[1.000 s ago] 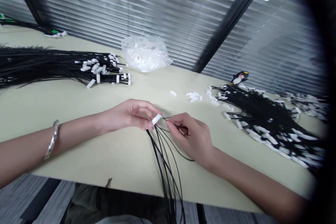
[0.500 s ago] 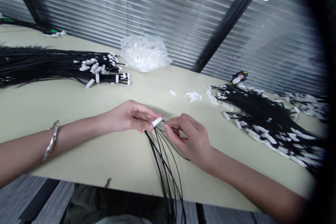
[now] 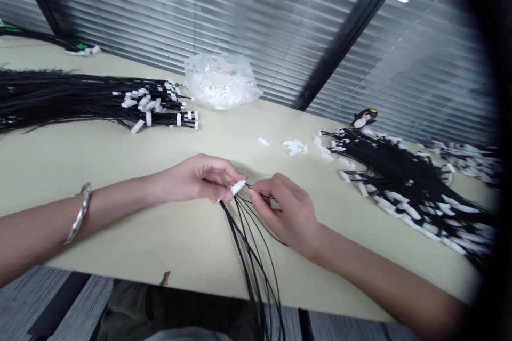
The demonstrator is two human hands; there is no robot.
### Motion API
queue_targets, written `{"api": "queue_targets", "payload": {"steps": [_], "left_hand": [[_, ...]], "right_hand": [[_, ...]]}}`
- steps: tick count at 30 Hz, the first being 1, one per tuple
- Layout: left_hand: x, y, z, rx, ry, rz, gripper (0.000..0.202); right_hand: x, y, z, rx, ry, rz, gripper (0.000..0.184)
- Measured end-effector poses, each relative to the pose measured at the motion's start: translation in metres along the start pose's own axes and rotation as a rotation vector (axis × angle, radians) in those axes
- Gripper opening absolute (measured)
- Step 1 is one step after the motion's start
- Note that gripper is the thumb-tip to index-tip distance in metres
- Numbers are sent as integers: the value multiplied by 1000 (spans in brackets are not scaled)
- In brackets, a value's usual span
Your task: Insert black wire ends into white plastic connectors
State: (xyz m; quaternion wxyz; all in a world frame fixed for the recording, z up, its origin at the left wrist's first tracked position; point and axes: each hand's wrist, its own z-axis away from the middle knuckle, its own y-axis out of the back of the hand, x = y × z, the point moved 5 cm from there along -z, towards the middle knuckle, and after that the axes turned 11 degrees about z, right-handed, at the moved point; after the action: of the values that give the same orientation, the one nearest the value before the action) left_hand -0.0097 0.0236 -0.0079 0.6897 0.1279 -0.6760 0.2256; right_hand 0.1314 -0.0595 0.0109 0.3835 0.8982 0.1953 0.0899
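While the left hand (image 3: 208, 178) pinches a small white plastic block-shaped connector (image 3: 238, 187) between thumb and fingers, the right hand (image 3: 286, 208) has thumb and forefinger closed narrowly on a thin black insulated wire (image 3: 248, 186) just beside the block's right end. The connector is held above the middle of the pale yellow-green table (image 3: 160, 245); the left fingers cover its left part, which seems meant to steady it and leave the right end free. Gripping the wire so near its tip probably keeps a limp strand straight; whether the tip sits inside the block is too small to tell. Beneath the hands a loose bunch of black wires (image 3: 251, 264) drops over the near edge, perhaps so that the spare length stays out of the way.

Far and centre, a clear plastic bag (image 3: 222, 82) contains white pieces. Small loose white pieces (image 3: 295, 146) lie right of centre, likely there for easy reach. A thick bundle of black wires with white ends (image 3: 80, 96) lies far left, and a heap of black wires with white connectors (image 3: 392, 170) lies right, apparently kept separate.
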Motion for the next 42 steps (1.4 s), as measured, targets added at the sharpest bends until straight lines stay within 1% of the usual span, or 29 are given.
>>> {"api": "queue_targets", "payload": {"steps": [3,7,8,10,12,14,17,21,25,27,29,31,34,36,37,38,39,40,42], "left_hand": [[4,-3,-1,-23,-55,8,23],[9,-3,-2,-11,-107,-5,21],[9,-3,-2,-13,-110,-5,20],[11,-3,0,-27,-113,4,20],[12,-4,2,-49,-106,18,20],[12,-4,4,-67,-96,31,21],[11,-5,5,-87,-88,56,21],[13,-7,6,-126,-88,119,22],[14,-9,5,-121,-58,202,24],[14,-8,5,-108,-63,213,25],[15,-5,4,-77,-97,196,24],[15,-1,4,-31,-134,187,22],[13,5,3,35,-152,183,22],[12,6,2,49,-145,170,22],[12,6,2,48,-140,165,22],[12,5,2,43,-134,163,22],[12,4,2,37,-128,164,22],[12,3,2,34,-123,165,22],[12,2,3,34,-121,160,22]], "right_hand": [[4,-1,-2,-18,-58,-3,9],[22,-9,-5,-120,-216,-49,30],[29,-11,-6,-146,-261,-58,34],[47,-17,-6,-184,-352,-71,36],[69,-23,-6,-199,-441,-95,36],[89,-29,-6,-197,-515,-138,40],[109,-37,-3,-227,-602,-192,47],[114,-45,-3,-299,-656,-247,52],[114,-49,-4,-306,-654,-263,54],[115,-48,-3,-297,-657,-262,53],[112,-42,-5,-220,-608,-214,51],[102,-26,-8,-70,-465,-73,48],[67,2,-11,195,-145,205,42],[36,17,-9,350,99,297,34],[22,22,-6,405,221,310,30],[9,26,-5,432,319,312,27],[-1,28,-3,438,384,305,24],[-8,30,-3,429,414,295,23],[-16,31,-3,397,422,275,21]]}}
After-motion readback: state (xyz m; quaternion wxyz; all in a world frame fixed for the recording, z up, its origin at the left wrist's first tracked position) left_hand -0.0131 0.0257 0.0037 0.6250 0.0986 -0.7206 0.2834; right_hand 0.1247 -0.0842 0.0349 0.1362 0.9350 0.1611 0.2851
